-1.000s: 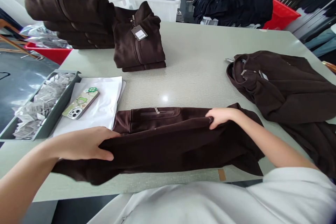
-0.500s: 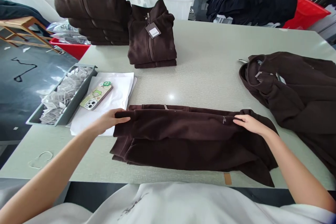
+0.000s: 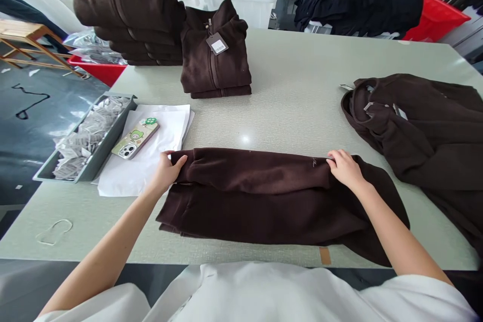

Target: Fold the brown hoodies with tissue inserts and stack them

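Observation:
A dark brown jacket (image 3: 264, 211) lies folded lengthwise on the table in front of me, its upper layer turned over along the far edge. My left hand (image 3: 168, 170) pinches the left end of that layer between thumb and fingers. Towards the right end, my right hand (image 3: 343, 167) grips the far edge, just beside a small light embroidered mark. Fabric spreads out loosely under my right forearm. The jacket's zip and collar are hidden from view.
A second brown jacket (image 3: 426, 131) lies unfolded at the right. Folded jackets with tags (image 3: 215, 65) sit at the back, beside a taller stack (image 3: 128, 10). To the left are a phone (image 3: 136, 141) on white paper (image 3: 162, 176) and a grey tray (image 3: 83, 173) of small packets.
The upper layer has moved to the far edge, covering the strip that showed behind it. My left hand shifted slightly right, my right slightly left and away from me.

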A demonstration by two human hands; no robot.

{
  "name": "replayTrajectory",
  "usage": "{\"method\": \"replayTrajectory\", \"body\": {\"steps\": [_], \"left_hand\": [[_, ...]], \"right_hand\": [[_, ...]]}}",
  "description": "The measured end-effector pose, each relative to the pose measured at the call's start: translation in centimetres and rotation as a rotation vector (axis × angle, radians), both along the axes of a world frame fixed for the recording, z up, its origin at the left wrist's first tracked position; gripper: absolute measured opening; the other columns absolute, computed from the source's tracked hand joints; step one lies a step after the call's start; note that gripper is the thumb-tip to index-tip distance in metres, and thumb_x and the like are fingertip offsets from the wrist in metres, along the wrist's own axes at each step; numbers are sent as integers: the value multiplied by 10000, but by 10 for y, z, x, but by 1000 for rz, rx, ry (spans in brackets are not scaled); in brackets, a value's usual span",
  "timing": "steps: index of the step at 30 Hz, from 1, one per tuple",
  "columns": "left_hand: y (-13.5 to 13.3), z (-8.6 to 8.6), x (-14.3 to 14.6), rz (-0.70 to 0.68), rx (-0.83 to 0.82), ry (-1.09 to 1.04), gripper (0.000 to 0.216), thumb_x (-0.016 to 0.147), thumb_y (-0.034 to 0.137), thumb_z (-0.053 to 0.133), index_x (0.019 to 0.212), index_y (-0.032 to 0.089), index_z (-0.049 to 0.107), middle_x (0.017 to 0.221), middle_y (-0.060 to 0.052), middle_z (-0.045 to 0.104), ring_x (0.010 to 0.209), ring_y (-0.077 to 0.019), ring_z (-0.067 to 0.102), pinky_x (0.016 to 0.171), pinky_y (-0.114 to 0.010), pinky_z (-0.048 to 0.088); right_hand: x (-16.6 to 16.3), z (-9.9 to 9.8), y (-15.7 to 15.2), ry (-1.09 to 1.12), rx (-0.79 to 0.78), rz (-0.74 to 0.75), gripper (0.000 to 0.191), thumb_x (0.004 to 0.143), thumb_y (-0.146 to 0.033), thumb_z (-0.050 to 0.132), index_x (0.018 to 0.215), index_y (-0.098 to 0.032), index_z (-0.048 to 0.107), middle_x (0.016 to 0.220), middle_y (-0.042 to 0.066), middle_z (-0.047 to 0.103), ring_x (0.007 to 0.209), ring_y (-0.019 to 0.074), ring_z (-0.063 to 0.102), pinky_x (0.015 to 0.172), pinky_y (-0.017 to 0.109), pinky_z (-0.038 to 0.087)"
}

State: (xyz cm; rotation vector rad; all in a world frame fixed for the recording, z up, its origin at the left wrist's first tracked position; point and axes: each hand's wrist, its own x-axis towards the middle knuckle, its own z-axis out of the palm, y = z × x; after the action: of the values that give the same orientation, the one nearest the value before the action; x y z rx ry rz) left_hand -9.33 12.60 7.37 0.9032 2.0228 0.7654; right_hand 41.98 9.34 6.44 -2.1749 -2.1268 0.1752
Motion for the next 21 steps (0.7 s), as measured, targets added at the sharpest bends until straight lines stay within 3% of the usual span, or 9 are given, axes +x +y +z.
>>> {"method": "replayTrajectory", "body": {"steps": [2,5,7,10,13,16,21], "left_hand": [[-2,-5,0,-4,4,47,502,723,368,657,1112,210,380,659,20,537,543,-188,560,463,-277,424],[-6,-14,1,59,67,93,416,729,376,648,993,205,375,658,25,494,523,-164,497,459,-266,373],[-6,-18,4,82,151,155,336,722,358,648,846,213,372,626,43,415,508,-134,418,462,-251,330],[-4,-14,8,49,265,187,295,740,313,607,718,216,329,607,53,323,493,-104,307,460,-230,272],[-1,-3,9,-8,389,133,238,761,292,556,736,214,333,602,59,304,469,-88,246,440,-216,216],[-1,-2,3,-56,490,56,215,764,314,541,782,218,349,586,68,301,455,-80,239,431,-204,197],[-12,-18,-2,-168,375,19,206,742,318,529,910,205,494,575,53,383,453,-85,286,422,-195,217]], "right_hand": [[-26,11,-12,8,120,185,338,860,-393,427,1067,-172,579,1089,122,587,1030,258,523,853,380,432],[-80,14,-36,-8,119,470,514,808,-498,527,1222,-194,519,1259,117,511,1155,274,450,940,404,389],[-114,4,-48,-88,128,532,543,790,-479,563,1246,-188,516,1280,138,500,1170,304,434,926,437,384],[-142,-14,-48,-167,159,476,381,806,-279,545,1158,-137,579,1085,147,605,994,262,529,797,372,433],[-137,-13,-35,-207,186,364,316,792,-89,444,1053,-125,619,874,100,624,787,187,544,610,278,407],[-110,0,-34,-265,229,302,384,782,-29,379,1074,-136,605,913,100,596,790,182,518,520,257,344],[-70,3,-61,-292,236,206,426,711,-9,402,1057,-140,612,957,100,585,821,212,475,557,278,367]]}}
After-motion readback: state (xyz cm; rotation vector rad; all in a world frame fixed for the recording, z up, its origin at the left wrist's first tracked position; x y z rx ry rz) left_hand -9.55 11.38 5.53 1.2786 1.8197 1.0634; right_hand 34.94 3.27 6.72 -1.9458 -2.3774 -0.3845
